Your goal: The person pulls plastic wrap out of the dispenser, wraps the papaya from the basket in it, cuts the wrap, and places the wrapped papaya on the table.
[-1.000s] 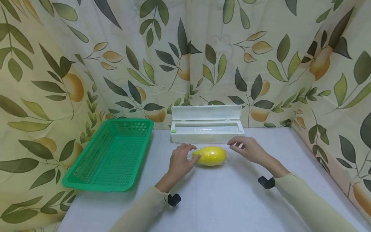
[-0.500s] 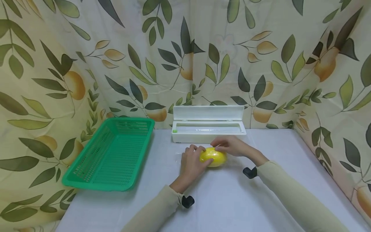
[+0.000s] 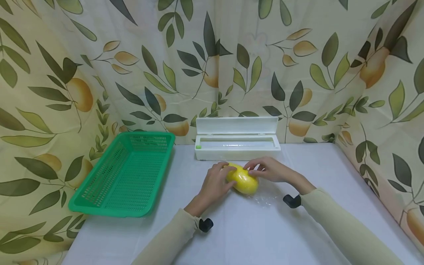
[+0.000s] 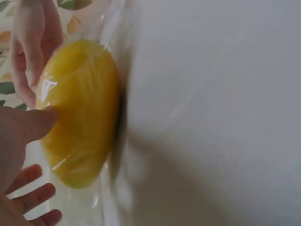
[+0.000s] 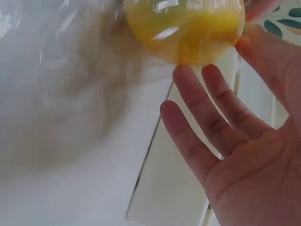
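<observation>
A yellow mango (image 3: 243,180), covered in shiny clear plastic film, lies on the white table in front of the film box. In the head view my left hand (image 3: 213,186) grips its left end, thumb on the near side and fingers on the far side. My right hand (image 3: 273,170) touches its upper right side with the fingertips. Several fingers (image 5: 193,136) of that hand are fairly straight in the right wrist view. Loose film (image 3: 265,199) spreads on the table at the mango's lower right. Its underside is hidden.
A white cling film box (image 3: 236,154) with its lid up stands just behind the mango. At the left is a green plastic basket (image 3: 109,211). A leaf-patterned curtain (image 3: 212,73) borders the table at the back and sides.
Both hands came together on the mango, the right hand moving in from the right. The mango has turned, its right end now pointing toward the near right. Film now shows at that end.
</observation>
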A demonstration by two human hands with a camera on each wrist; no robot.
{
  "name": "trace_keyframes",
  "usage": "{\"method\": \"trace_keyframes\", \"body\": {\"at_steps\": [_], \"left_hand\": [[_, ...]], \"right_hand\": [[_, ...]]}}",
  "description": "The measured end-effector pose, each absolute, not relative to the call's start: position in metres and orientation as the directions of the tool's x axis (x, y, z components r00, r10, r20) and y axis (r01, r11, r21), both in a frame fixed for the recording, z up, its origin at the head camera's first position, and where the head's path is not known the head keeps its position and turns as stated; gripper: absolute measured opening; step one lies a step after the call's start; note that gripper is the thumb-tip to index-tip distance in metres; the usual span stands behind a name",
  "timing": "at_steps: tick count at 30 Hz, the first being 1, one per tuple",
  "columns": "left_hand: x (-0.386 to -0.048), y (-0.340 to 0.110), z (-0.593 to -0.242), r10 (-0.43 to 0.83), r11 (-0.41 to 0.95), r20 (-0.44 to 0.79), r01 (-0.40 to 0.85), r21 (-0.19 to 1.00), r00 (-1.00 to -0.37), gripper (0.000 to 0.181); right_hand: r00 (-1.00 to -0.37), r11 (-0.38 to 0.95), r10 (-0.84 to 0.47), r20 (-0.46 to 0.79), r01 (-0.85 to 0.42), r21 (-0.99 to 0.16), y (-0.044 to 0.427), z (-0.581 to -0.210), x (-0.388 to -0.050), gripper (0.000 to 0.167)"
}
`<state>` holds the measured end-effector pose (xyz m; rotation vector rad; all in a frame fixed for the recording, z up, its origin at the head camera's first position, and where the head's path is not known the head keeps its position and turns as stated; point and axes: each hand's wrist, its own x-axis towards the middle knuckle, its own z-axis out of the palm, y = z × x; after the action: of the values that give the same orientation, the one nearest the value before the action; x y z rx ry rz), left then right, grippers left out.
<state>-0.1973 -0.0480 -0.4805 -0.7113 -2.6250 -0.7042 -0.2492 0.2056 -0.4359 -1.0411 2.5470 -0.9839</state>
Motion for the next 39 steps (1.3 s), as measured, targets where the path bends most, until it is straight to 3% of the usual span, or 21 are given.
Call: {"method": "trace_keyframes", "body": {"at_steps": [5,11,19,30,39], "left_hand": [[-0.195,-0.056,-0.487,0.412,0.694,0.440,0.588,0.416,-0.798,0.035],[-0.197,-0.060,-0.493,0.469,0.593,0.424,0.631,0.499,-0.775,0.051],[-0.193,-0.065,-0.487,0.526,0.637,0.383,0.650,0.414,-0.759,0.053],[-0.177,-0.080,-0.479,0.626,0.555,0.334,0.704,0.444,-0.705,0.053],[-0.171,-0.080,-0.482,0.628,0.531,0.430,0.761,0.373,-0.649,0.041]], "right_hand": [[-0.764,0.527,-0.642,0.064,-0.500,-0.687,0.207,-0.442,-0.237,0.029],[-0.792,0.518,-0.607,0.067,-0.459,-0.722,0.204,-0.450,-0.228,0.032],[-0.827,0.519,-0.551,0.111,-0.444,-0.730,0.198,-0.456,-0.207,0.031],[-0.849,0.495,-0.495,0.186,-0.451,-0.743,0.192,-0.468,-0.161,0.033],[-0.833,0.555,-0.425,0.354,-0.549,-0.625,0.190,-0.476,-0.157,0.032]]}}
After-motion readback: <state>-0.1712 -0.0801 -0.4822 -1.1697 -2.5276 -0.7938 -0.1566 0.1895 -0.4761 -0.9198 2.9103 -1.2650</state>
